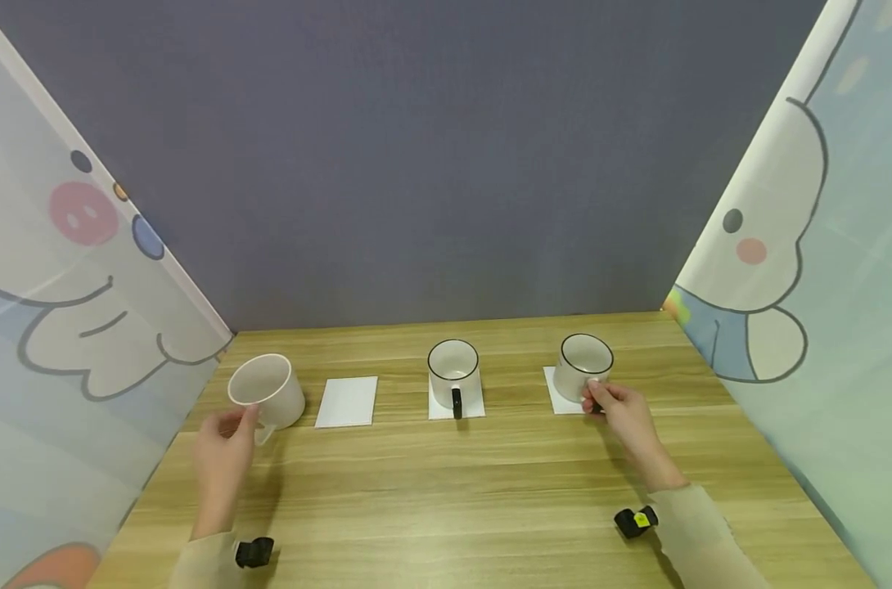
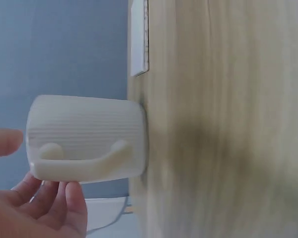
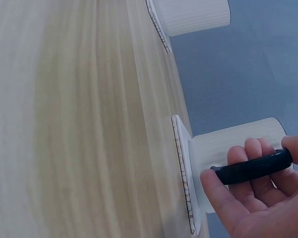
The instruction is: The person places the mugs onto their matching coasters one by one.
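Observation:
At the left end of the table stands a plain white mug [image 1: 280, 401], straight on the wood, its handle [image 2: 89, 168] facing the near side. My left hand [image 1: 225, 450] is at that handle; the fingertips lie by its side, and the thumb [image 2: 7, 141] stays apart from the rim. On the right, a white mug with a black rim [image 1: 574, 376] sits on a square white coaster [image 1: 559, 402]. My right hand [image 1: 626, 417] holds its black handle [image 3: 253, 168], thumb at the top end and fingers around it.
A similar black-rimmed mug [image 1: 446, 380] stands on a white coaster [image 1: 475, 409] in the middle, black handle toward me. Between it and the left mug lies a bare white coaster [image 1: 347, 402]. A dark panel [image 1: 446, 164] closes the back; printed cartoon curtains [image 1: 851, 245] flank both sides.

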### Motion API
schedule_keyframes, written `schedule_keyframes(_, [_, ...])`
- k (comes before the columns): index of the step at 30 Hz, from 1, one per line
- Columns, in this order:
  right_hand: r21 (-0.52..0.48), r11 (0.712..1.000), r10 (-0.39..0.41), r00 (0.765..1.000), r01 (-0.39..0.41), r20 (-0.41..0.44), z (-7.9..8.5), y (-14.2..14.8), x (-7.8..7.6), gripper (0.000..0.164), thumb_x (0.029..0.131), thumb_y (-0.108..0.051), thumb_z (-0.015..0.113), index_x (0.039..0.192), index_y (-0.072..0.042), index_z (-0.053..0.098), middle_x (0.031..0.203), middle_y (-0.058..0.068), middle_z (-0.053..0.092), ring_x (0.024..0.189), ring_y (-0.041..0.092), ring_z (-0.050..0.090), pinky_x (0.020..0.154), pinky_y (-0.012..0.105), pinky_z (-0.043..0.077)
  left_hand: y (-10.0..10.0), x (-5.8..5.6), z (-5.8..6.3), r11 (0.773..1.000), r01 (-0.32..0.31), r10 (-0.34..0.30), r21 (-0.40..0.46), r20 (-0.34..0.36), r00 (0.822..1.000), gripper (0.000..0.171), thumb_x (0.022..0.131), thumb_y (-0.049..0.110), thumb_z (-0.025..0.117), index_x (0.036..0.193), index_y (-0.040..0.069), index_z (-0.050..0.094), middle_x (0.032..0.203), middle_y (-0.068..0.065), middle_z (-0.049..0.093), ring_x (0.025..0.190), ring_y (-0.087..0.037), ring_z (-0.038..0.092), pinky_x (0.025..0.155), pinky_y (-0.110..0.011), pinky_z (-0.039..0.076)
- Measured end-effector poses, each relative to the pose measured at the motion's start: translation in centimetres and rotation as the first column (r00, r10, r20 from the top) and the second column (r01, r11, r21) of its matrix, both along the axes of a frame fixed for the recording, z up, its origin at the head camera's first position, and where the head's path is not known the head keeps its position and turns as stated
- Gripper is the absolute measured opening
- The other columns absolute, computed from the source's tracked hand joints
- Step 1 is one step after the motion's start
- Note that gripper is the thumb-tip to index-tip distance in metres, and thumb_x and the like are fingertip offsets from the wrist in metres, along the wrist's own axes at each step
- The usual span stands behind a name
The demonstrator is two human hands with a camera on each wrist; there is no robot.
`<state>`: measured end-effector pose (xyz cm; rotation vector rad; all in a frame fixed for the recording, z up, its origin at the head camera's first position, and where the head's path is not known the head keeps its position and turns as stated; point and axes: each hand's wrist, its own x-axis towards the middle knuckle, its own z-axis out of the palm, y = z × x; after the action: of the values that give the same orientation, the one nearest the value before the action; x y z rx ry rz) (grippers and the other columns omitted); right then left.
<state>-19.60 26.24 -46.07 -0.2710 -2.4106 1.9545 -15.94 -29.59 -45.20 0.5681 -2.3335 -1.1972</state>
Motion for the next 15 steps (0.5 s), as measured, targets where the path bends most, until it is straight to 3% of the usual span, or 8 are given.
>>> schedule_keyframes(4, [0.002, 1.0, 0.01, 1.0, -0.01, 0.001, 0.0, 0.0, 0.0, 0.046, 0.108, -0.028, 0.053, 0.115, 0.017, 0.061, 0.091, 0.007, 0.067, 0.084, 0.012, 0.063, 0.082, 0.033, 0.059, -0.6, 0.0, -0.3, 0.998, 0.028, -0.033, 0.062, 0.087, 0.996, 0.051, 0.102, 0.046, 0.057, 0.113, -0.003, 0.066, 0.097, -0.014, 0.069, 0.072, -0.006, 0.053, 0.06, -0.023, 0.044])
schedule_keyframes(8, [-0.014, 1.0, 0.014, 1.0, -0.014, 0.007, 0.0, 0.2, -0.1, 0.046, 0.108, -0.028, 0.053, 0.115, 0.017, 0.061, 0.091, 0.006, 0.067, 0.084, 0.012, 0.063, 0.083, 0.034, 0.059, -1.4, -0.3, -0.5, 0.979, 0.129, -0.15, 0.16, 0.126, 0.981, 0.054, 0.104, 0.047, 0.053, 0.104, -0.005, 0.066, 0.086, -0.003, 0.068, 0.081, -0.009, 0.055, 0.068, -0.022, 0.049])
schedule_keyframes(11, [-0.031, 0.999, 0.024, 1.0, -0.024, 0.009, 0.1, 0.4, -0.2, 0.047, 0.108, -0.028, 0.053, 0.114, 0.018, 0.06, 0.09, 0.005, 0.066, 0.083, 0.011, 0.063, 0.085, 0.036, 0.059, -2.1, -0.8, -0.6, 0.932, 0.232, -0.269, 0.278, 0.102, 0.958, 0.052, 0.106, 0.043, 0.051, 0.101, -0.008, 0.063, 0.085, 0.0, 0.065, 0.088, -0.006, 0.058, 0.075, -0.023, 0.055])
schedule_keyframes(15, [-0.051, 0.997, 0.055, 0.998, -0.054, 0.009, 0.0, 0.8, -0.3, 0.047, 0.107, -0.03, 0.054, 0.113, 0.017, 0.061, 0.089, 0.003, 0.067, 0.084, 0.011, 0.064, 0.086, 0.038, 0.059, -2.9, -1.2, -0.7, 0.837, 0.32, -0.377, 0.443, 0.044, 0.925, 0.045, 0.107, 0.037, 0.052, 0.095, -0.005, 0.062, 0.083, 0.002, 0.062, 0.088, -0.007, 0.06, 0.079, -0.026, 0.056])
